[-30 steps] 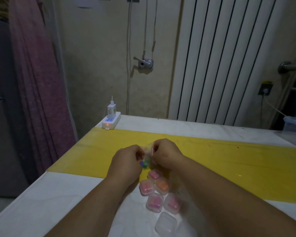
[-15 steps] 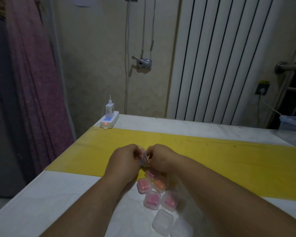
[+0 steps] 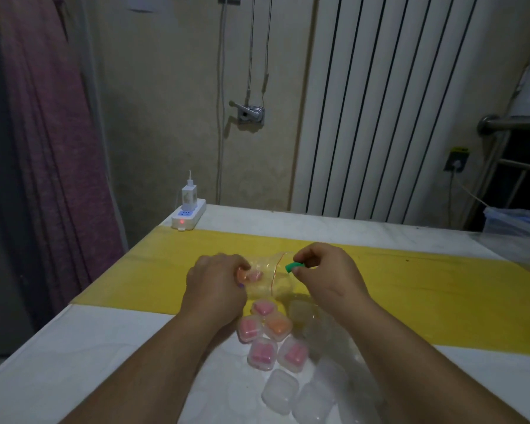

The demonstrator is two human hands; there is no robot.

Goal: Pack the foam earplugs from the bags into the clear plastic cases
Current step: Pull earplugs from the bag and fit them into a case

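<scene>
A green earplug is sitting pinched between the thumb and fingertips of the right hand, just outside the mouth of a clear bag with a red seal line. The left hand is gripping the other end of that bag, fingers curled round the film, where a few pink and orange earplugs are bunching together. Both hands are hovering low over the yellow strip of the counter.

Nearer the person, five filled cases are lying clustered, pink and orange showing through, and empty cases are lying just beyond them, close under the right forearm.

The step appears to be carrying the green plug to an empty case. The light foam plug could slip from so shallow a pinch and roll off. The bag's mouth is hanging open, so tilting it may spill the rest. The forearm, swinging down, could knock the clear cases, which are hard to make out in this dim light.
</scene>
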